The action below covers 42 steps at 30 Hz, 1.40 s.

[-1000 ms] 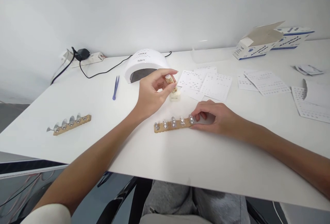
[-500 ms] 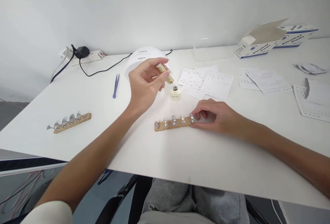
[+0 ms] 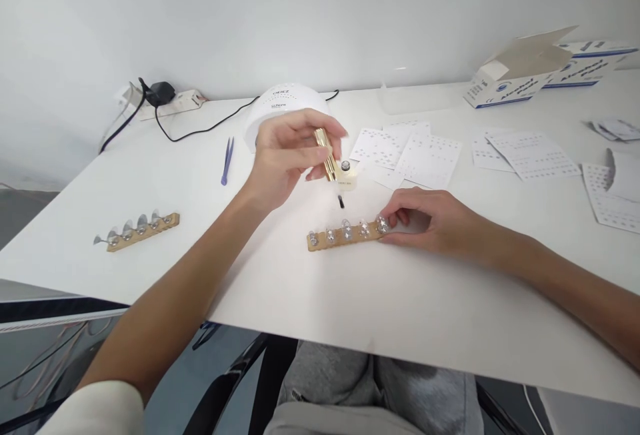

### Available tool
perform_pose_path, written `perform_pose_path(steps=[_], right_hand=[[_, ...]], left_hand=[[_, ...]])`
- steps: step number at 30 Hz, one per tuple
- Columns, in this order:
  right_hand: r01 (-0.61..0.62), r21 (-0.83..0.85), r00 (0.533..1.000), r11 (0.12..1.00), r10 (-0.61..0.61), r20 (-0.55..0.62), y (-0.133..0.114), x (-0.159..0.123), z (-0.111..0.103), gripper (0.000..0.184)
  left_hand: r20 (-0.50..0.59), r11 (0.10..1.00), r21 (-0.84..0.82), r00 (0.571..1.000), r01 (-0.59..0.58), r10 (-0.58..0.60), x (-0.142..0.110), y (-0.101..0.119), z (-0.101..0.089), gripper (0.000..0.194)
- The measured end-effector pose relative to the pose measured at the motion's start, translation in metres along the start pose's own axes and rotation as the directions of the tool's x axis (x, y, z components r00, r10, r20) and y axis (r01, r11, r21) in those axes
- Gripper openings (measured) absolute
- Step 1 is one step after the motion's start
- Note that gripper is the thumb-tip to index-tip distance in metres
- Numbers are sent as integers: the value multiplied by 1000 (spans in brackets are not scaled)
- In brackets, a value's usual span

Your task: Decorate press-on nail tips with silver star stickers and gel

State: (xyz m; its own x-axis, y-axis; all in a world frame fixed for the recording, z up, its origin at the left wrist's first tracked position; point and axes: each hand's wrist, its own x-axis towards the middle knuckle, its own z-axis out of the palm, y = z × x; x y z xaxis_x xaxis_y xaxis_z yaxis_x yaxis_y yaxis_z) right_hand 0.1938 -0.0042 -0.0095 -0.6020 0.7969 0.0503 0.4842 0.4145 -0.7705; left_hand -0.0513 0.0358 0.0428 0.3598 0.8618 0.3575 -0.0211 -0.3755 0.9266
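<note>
A light wooden display strip (image 3: 339, 243) bearing five clear nail tips (image 3: 347, 229) with silvery star designs lies near the middle of the white desk (image 3: 390, 315), directly in front of you. Your right hand (image 3: 440, 221) closes narrowly on its right end, thumb and fingers pinching at the last tip, a grip that likely steadies the strip without covering the other four. Above it, your left hand (image 3: 280, 155) holds a ribbed gold cap (image 3: 326, 155) between thumb and fingers, slanted so its dark brush tip (image 3: 341, 201) points down and clears the knuckles. Just behind the brush stands the uncapped polish bottle (image 3: 347, 183), upright and probably set close to keep the reach short; its small label is too blurred to read. Beyond your left hand, a white nail lamp (image 3: 293, 96) shows "OEIEZ" above "SUNone," with blue tweezers (image 3: 227, 165) to its left. Farther left lies a second strip (image 3: 145, 235) with more tips, well apart from the first, perhaps to keep the two sets from mixing. Printed sheets (image 3: 430, 160) spread behind your right hand, and at the wall an open carton (image 3: 510, 90) and its neighbor (image 3: 587, 69) read "Alcohol Pads" in blue.
</note>
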Motion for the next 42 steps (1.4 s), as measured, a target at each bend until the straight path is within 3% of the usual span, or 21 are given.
perform_pose_path(steps=[4,8,16,27,35,42], right_hand=[[-4,-27,1000,1000,4,3,-1,0,-1,22],[2,-28,1000,1000,-2,-9,-1,0,0,21],[28,-19,999,999,-29,-35,2,0,2,23],[35,-26,999,999,-36,-35,1,0,2,21],[36,-12,999,999,-37,-33,3,0,2,21],[13,-7,999,1000,-13,-40,1,0,2,25]], left_hand=[[208,999,-13,978,37,-34,-4,0,6,10],[272,999,13,961,53,-54,-8,0,11,8],[288,999,17,956,49,-52,-8,-2,18,6],[231,997,76,973,5,-22,-5,-8,10,6],[186,999,19,982,-37,33,-4,-9,8,8],[229,997,-50,972,-50,60,-9,-1,13,10]])
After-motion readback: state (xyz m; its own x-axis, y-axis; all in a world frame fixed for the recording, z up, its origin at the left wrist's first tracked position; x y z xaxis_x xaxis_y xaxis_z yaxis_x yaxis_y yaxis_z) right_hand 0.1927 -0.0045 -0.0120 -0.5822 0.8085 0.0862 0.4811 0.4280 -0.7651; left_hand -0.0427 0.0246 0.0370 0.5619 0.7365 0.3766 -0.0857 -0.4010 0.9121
